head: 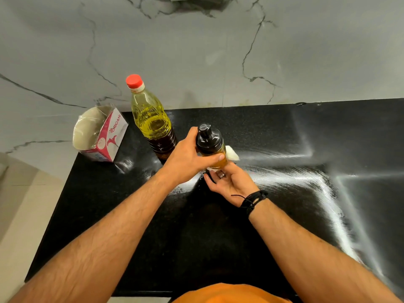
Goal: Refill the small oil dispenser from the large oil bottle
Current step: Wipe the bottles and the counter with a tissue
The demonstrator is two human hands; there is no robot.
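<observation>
**Both hands on the dispenser, big bottle still capped**

Your left hand [192,156] wraps the small oil dispenser [211,147] just under its black pump top [206,136], fingers [215,159] clamped around the glass. Your right hand [229,184] cups the base from below, its fingers closed against a white cloth or tissue [232,153] that peeks out on the far side of the dispenser. The dispenser appears lifted or tilted just above the black surface [218,237]; whether it touches cannot be told.

The large oil bottle [153,121] stands upright just beyond your left fingers, red cap [134,81] on. A paper carton [102,132] sits further out past the bottle, away from your left fingers.

The step in hand looks like wiping or unscrewing the pump top. Keep the lower hand firm on the glass, turn only the top, and hold the dispenser upright: oil on glass is likely slippery. Set it flat before reaching for the bottle.
</observation>
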